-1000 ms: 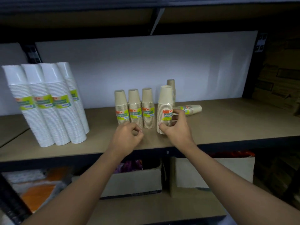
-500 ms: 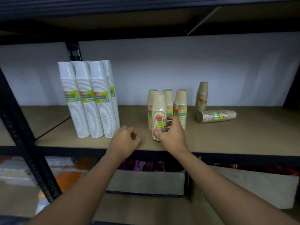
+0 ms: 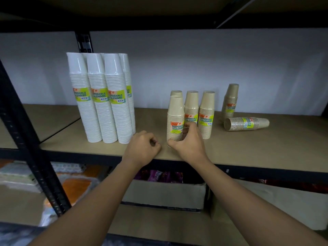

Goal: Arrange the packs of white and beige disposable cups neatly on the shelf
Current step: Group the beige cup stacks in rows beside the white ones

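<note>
A tan board shelf (image 3: 248, 148) runs across the view, carried by a black metal frame, with a pale wall behind it and a dark upper shelf overhead. A black upright post (image 3: 26, 139) slants down the left side, in front of the shelf's left end.

On the left stand the tall white cup packs (image 3: 103, 98), upright and pressed together, each with a green and yellow label. Right of centre stand the shorter beige cup packs (image 3: 198, 110), upright in a tight cluster. Nearest the shelf edge is the front beige pack (image 3: 175, 118), touching the ones behind it. Farther right, one beige pack (image 3: 230, 100) stands alone close to the wall, and just in front of it a fallen beige pack (image 3: 246, 123) lies on its side, its open end to the left.

The right hand (image 3: 188, 141) wraps the lower part of the front beige pack, thumb at its near base and fingers round its right side, partly hiding the pack behind. The left hand (image 3: 142, 148) rests as a loose fist on the near shelf edge between the white and beige groups, holding nothing.

Below the shelf sit cardboard boxes (image 3: 163, 194) and blurred orange and white goods (image 3: 74, 189).

Compared with half a second ago, the view has swung further left, and the grasped pack sits at the left end of the beige cluster, as before.
</note>
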Available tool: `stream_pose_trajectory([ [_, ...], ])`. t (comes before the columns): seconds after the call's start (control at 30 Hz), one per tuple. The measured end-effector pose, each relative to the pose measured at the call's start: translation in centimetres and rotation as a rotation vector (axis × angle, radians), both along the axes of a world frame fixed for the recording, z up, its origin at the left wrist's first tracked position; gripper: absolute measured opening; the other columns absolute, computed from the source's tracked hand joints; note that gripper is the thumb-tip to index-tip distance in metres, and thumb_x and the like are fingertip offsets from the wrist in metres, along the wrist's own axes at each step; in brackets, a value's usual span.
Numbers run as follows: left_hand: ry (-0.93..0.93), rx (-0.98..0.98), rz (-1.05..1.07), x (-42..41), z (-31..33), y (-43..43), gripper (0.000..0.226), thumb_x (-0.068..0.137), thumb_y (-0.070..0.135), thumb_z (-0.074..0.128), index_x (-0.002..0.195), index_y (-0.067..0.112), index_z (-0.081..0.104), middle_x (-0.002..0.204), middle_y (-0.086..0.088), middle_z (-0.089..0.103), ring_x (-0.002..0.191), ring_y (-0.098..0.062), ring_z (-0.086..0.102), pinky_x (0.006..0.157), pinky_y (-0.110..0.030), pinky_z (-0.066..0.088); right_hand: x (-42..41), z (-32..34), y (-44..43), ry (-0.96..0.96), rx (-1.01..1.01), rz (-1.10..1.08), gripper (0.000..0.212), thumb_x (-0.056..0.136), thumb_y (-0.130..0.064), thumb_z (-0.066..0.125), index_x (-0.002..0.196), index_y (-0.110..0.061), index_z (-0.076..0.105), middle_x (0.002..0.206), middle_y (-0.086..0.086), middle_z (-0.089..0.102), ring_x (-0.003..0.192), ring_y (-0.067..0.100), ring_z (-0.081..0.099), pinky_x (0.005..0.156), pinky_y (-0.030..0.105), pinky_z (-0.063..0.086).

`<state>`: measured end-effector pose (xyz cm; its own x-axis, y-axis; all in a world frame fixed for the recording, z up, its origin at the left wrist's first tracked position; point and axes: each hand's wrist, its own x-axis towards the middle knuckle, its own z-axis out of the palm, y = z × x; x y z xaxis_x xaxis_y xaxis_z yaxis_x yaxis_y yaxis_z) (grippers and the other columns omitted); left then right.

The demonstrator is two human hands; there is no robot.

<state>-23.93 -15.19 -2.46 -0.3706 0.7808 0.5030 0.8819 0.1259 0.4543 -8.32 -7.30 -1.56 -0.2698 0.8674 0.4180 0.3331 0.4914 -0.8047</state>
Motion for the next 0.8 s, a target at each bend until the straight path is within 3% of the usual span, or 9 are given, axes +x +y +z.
stream_pose_trajectory([
  [0.23, -0.001, 0.005, 0.001, 0.2, 0.0, -0.2, 0.013, 0.082, 0.032, 0.066, 0.082, 0.019, 0.070, 0.084, 0.003, 0.056, 0.088, -0.021, 0.055, 0.080, -0.035, 0.047, -0.1, 0.1, 0.2, -0.006, -0.039, -0.028, 0.067, 0.058, -0.040, 0.082, 0.114, -0.022, 0.051, 0.110, -0.004, 0.060, 0.096, 0.013, 0.062, 0.076, 0.029, 0.048],
  [0.8, 0.001, 0.015, 0.007, 0.4, 0.1, -0.3, 0.015, 0.082, 0.031, 0.066, 0.083, 0.017, 0.071, 0.084, 0.005, 0.054, 0.089, -0.021, 0.055, 0.080, -0.034, 0.047, -0.5, -0.3, 1.1, -0.072, -0.019, -0.061, 0.059, 0.064, -0.043, 0.082, 0.110, -0.019, 0.054, 0.113, 0.001, 0.062, 0.099, 0.018, 0.063, 0.085, 0.036, 0.053],
])
